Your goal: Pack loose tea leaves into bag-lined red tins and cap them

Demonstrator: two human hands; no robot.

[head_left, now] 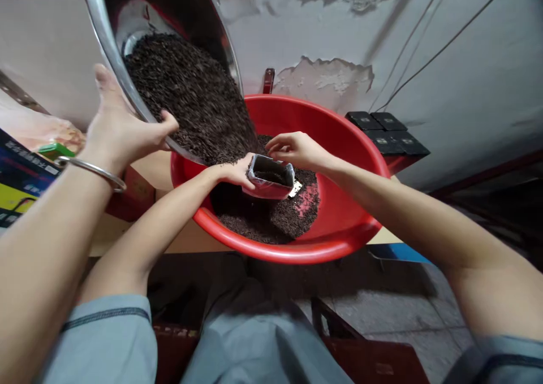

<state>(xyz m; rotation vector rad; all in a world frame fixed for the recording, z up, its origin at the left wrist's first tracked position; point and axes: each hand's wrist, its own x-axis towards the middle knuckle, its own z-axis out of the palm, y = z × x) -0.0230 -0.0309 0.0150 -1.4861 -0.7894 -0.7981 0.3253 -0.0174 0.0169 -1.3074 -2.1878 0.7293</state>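
Observation:
A small silver foil pouch (271,177) with its mouth open is held over a red plastic basin (339,225) that holds dark loose tea leaves (263,220). My left hand (233,173) grips the pouch's left side. My right hand (294,148) pinches its far rim. Some leaves lie inside the pouch. Another person's hand (121,129), with a metal bangle on the wrist, tilts a steel bowl (106,44) full of the same dark leaves (190,95) over the basin, just left of the pouch.
The basin rests on a pale table edge (186,240). Several black boxes (386,132) sit at the back right by a peeling wall. A printed carton (21,180) and a green object (55,149) lie at the left. My grey-clad knees (254,339) are below.

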